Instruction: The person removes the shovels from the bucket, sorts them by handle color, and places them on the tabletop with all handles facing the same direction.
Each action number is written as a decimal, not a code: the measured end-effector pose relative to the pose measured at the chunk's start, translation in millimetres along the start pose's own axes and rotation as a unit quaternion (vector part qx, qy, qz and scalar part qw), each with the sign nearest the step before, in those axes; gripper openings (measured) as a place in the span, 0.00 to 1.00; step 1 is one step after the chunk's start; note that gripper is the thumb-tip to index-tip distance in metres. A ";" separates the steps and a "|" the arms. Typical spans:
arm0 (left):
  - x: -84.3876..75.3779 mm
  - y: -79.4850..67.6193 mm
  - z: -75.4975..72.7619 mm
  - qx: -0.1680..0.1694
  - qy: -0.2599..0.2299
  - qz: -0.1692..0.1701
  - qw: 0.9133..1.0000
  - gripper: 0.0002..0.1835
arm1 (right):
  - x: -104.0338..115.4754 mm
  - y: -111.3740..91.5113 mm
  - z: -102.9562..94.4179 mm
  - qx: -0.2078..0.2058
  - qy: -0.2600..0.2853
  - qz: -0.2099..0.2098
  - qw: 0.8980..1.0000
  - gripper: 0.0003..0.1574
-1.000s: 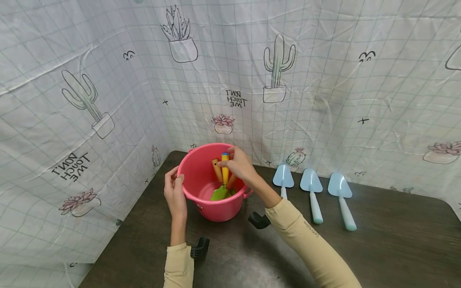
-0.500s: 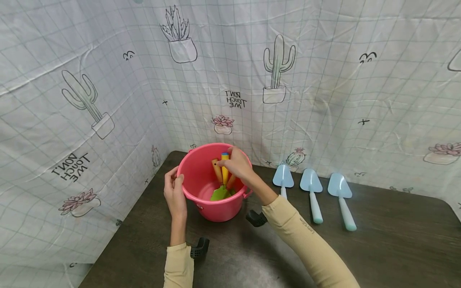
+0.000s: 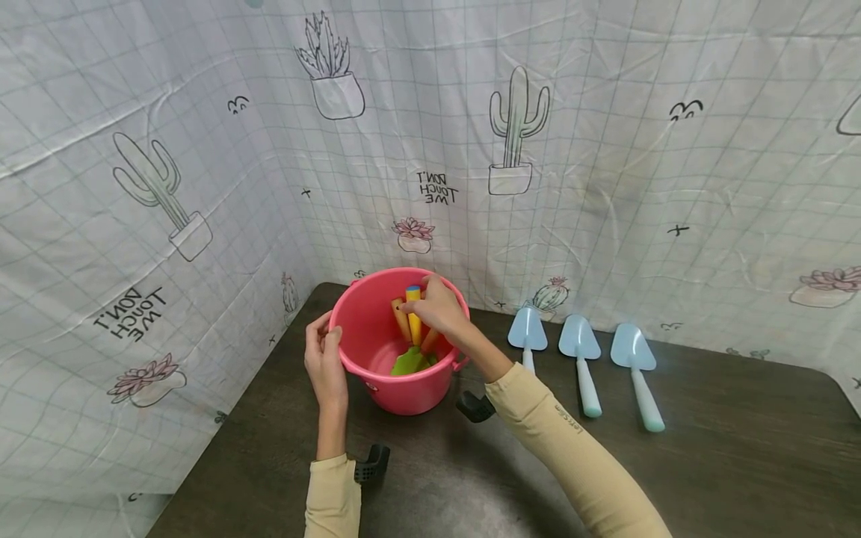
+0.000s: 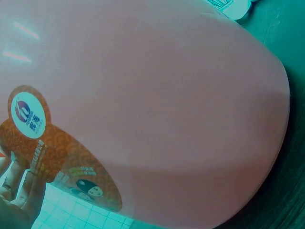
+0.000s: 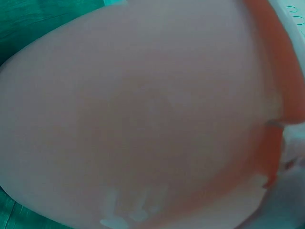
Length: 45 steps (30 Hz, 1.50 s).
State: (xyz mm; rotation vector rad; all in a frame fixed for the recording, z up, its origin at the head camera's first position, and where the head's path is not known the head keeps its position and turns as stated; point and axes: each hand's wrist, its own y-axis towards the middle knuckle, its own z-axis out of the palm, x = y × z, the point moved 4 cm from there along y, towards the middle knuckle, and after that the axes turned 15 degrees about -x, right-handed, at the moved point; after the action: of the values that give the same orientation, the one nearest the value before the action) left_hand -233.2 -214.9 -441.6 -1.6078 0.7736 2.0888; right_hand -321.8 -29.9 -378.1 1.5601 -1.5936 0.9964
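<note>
A pink bucket [image 3: 410, 394] stands on the dark table, and my left hand [image 3: 326, 362] grips the left side of its rim. In the left wrist view the labelled bucket wall [image 4: 190, 109] fills most of the picture, with fingers [image 4: 33, 195] at the lower left. My right hand [image 3: 440, 306] reaches inside over the right rim. Its thumb and fingers pinch the yellow handle [image 3: 413, 329] of a hand trowel with a blue end and a green blade [image 3: 406, 364]. Wooden handles [image 3: 400, 317] lean beside it; their lower ends are hidden. The right wrist view shows mostly blurred bucket wall [image 5: 143, 109].
Three light-blue trowels with pale handles lie in a row right of the bucket: a left trowel [image 3: 528, 329], a middle trowel [image 3: 580, 340] and a right trowel [image 3: 634, 347]. A cactus-printed cloth [image 3: 605, 187] hangs behind and to the left of the table [image 3: 740, 433].
The yellow handle has shifted slightly left inside the bucket along with my right hand, and the right forearm has moved a little left. My left hand keeps its hold on the rim.
</note>
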 end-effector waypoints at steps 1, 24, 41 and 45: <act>0.4 0.1 -0.2 0.000 0.000 -0.001 1.000 0.20 | -0.3 0.0 0.9 0.003 0.000 0.000 1.000 0.43; 1.3 0.3 -0.4 -0.002 -0.006 0.000 1.000 0.20 | -4.0 5.8 12.7 0.025 0.005 0.021 0.999 0.62; 3.2 0.5 -1.0 -0.002 -0.012 -0.001 1.000 0.20 | -4.9 4.3 14.4 0.035 0.015 -0.016 0.999 0.45; 3.5 -0.1 -1.5 -0.003 -0.009 0.000 1.000 0.20 | -4.9 4.5 15.0 0.032 0.006 -0.029 0.999 0.36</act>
State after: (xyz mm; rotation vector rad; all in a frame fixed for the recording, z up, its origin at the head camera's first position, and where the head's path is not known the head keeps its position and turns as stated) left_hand -233.0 -215.8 -445.2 -1.5908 0.7617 2.1037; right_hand -325.4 -40.9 -389.7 1.6312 -1.5138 1.0337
